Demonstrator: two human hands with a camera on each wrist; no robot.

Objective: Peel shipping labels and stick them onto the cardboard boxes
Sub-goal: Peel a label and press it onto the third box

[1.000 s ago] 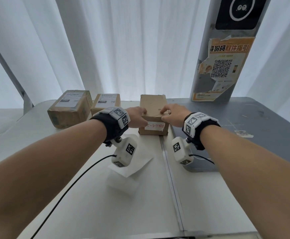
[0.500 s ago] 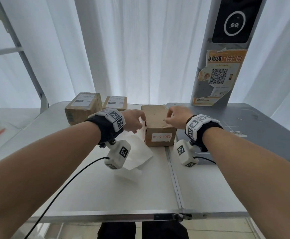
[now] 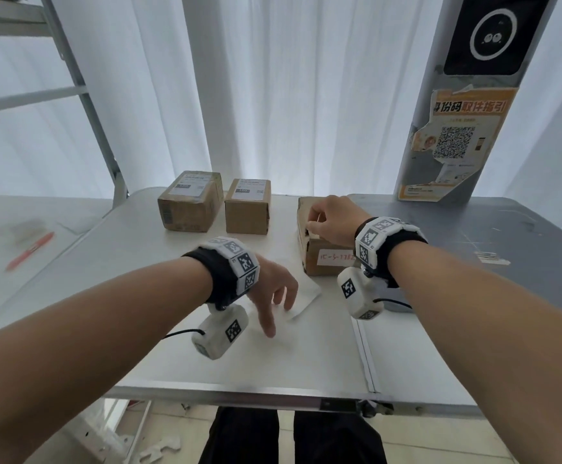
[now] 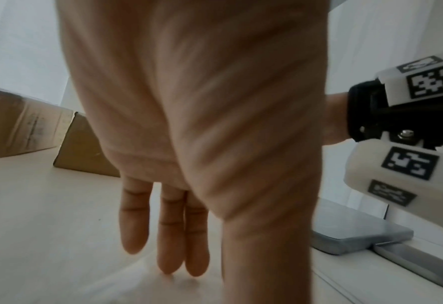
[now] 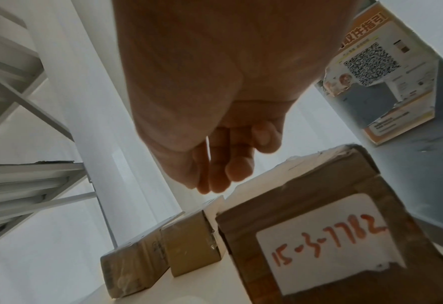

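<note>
Item: white label sheet (image 3: pixel 301 294) beside brown cardboard box (image 3: pixel 321 259), my slack empty left hand (image 3: pixel 272 296) nearest; right hand (image 3: pixel 334 219) atop the box, grip unclear.

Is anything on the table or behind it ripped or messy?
Yes. The orange poster on the grey pillar is torn and peeling along its edges. The handwritten sticker on the near cardboard box has a ragged, ripped lower corner.
</note>
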